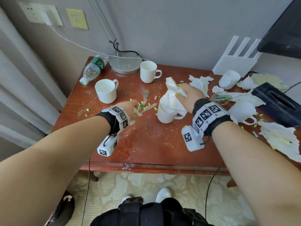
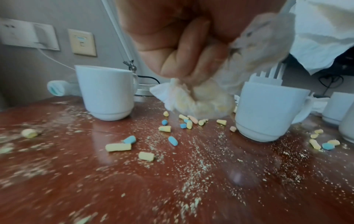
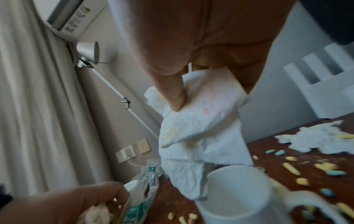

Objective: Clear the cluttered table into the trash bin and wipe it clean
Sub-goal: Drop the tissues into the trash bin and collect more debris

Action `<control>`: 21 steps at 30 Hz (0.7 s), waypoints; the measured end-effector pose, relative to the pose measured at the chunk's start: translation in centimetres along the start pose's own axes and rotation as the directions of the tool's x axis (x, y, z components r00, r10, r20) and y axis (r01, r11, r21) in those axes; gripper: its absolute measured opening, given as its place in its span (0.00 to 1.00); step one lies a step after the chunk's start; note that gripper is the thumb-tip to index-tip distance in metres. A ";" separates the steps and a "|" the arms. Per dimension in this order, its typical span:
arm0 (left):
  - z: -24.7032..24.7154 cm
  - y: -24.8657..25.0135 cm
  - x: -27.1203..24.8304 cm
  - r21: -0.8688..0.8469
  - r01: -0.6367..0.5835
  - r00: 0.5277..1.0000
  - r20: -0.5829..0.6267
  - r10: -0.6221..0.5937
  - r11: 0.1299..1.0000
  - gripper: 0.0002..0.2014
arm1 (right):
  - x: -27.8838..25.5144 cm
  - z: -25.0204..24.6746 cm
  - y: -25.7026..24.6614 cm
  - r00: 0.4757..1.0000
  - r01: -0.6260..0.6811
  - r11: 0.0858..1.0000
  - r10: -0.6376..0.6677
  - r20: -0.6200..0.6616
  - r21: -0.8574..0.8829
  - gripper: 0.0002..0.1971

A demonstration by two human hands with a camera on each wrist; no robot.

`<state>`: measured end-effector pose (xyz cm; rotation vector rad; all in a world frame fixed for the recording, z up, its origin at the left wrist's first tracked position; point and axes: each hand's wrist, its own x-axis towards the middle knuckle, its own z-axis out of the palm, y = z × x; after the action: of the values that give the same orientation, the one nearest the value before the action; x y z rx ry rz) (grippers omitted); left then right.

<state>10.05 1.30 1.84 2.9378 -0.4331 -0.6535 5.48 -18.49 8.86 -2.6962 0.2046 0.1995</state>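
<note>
My right hand (image 1: 180, 92) grips a crumpled white tissue (image 1: 171, 95), held just above a white mug (image 1: 165, 115) at the middle of the red-brown table (image 1: 146, 144). In the right wrist view the thumb presses into that tissue (image 3: 201, 118) over the mug (image 3: 235, 191). My left hand (image 1: 134, 110), to the left of the mug, holds a stained tissue wad (image 2: 197, 103) and a clear wrapper with green print (image 3: 145, 186) low over the table. Yellow and blue snack pieces (image 2: 118, 147) and crumbs lie scattered below it.
Two more upright mugs (image 1: 105, 91) (image 1: 148, 71), a lying water bottle (image 1: 93, 68) and a lamp base (image 1: 125, 66) stand at the back left. On the right lie torn tissues (image 1: 201, 83), tipped mugs (image 1: 242, 110), a black tissue box (image 1: 276, 101) and a white router (image 1: 236, 62).
</note>
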 end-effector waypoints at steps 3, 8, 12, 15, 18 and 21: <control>0.2 -1.6 -2.5 -0.025 0.041 0.999 -0.002 -0.041 0.999 0.19 | -0.6 0.6 -2.7 0.990 0.124 0.992 -0.122 0.063 -0.031 0.17; 1.2 -3.9 -8.0 -0.181 0.227 0.966 -0.081 -0.244 0.957 0.16 | -2.1 2.1 -6.4 0.933 0.324 0.946 -0.313 0.175 -0.035 0.18; 2.5 -5.7 -13.2 -0.304 0.360 0.908 -0.105 -0.406 0.882 0.17 | -3.6 3.8 -8.7 0.863 0.455 0.890 -0.442 0.247 0.003 0.19; 3.9 -7.5 -17.2 -0.310 0.456 0.856 -0.105 -0.507 0.834 0.14 | -5.4 5.7 -11.2 0.804 0.532 0.846 -0.519 0.289 0.039 0.19; 5.2 -10.4 -21.0 -0.337 0.520 0.808 -0.104 -0.580 0.785 0.15 | -7.7 7.9 -14.7 0.728 0.606 0.793 -0.583 0.359 0.059 0.17; 6.7 -14.5 -24.4 -0.407 0.553 0.760 -0.111 -0.641 0.727 0.16 | -9.7 10.8 -19.2 0.654 0.670 0.740 -0.626 0.425 0.059 0.17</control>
<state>-10.33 22.08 3.21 2.7115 0.6439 -0.3440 -1.86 4.48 8.58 -2.5474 -0.9271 0.5653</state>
